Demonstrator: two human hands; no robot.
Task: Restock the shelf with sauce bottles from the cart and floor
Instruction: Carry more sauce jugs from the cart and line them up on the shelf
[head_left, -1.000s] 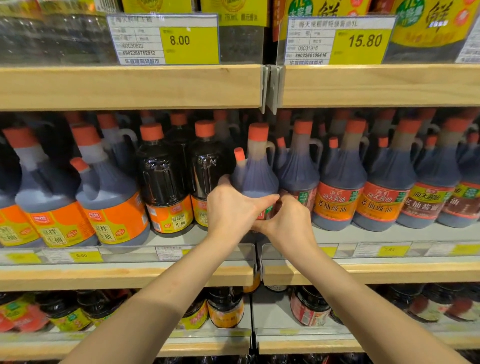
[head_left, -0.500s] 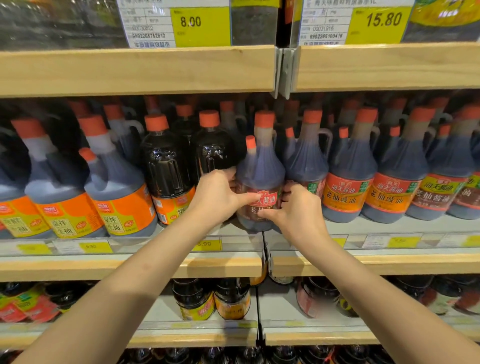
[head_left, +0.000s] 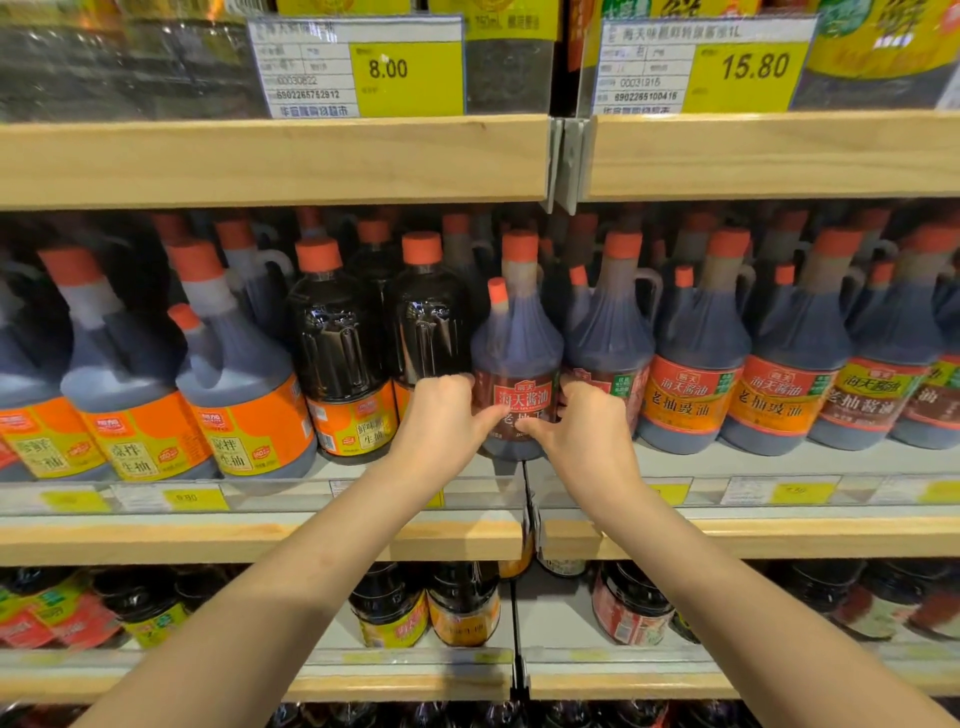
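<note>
Since the earlier frames, both hands have slid lower on the sauce bottle (head_left: 517, 358), and its red label, formerly covered by the fingers, now faces outward and reads clearly. The bottle stands upright on the middle shelf (head_left: 260, 535), at the seam between two shelf sections, just beside a dark round-shouldered bottle (head_left: 428, 327) on its left and touching or nearly touching a matching jug (head_left: 610, 338) on its right.

The left hand (head_left: 441, 421) curls round the bottle's lower left side, thumb laid across the label's bottom edge. The right hand (head_left: 587, 426) mirrors it on the lower right, thumb pointing inward toward the left thumb. Both hands grip the base zone; neither is spread flat.

Handling assessment: the bottle is full of dark liquid and is probably heavy for its size. The plastic wall appears rigid, though a smooth wall and glossy label may be slippery under a loose grip. The wide lower body, where the hands now sit, gives the most stable hold for sliding or turning. The narrow neck below the orange cap (head_left: 519, 247) suits one-handed lifting only with care; whether this bottle has a rear handle like its neighbours cannot be told.

Judged step: final alignment of the bottle, label forward, within the front row. A price tag (head_left: 405, 67) marks the shelf above.
</note>
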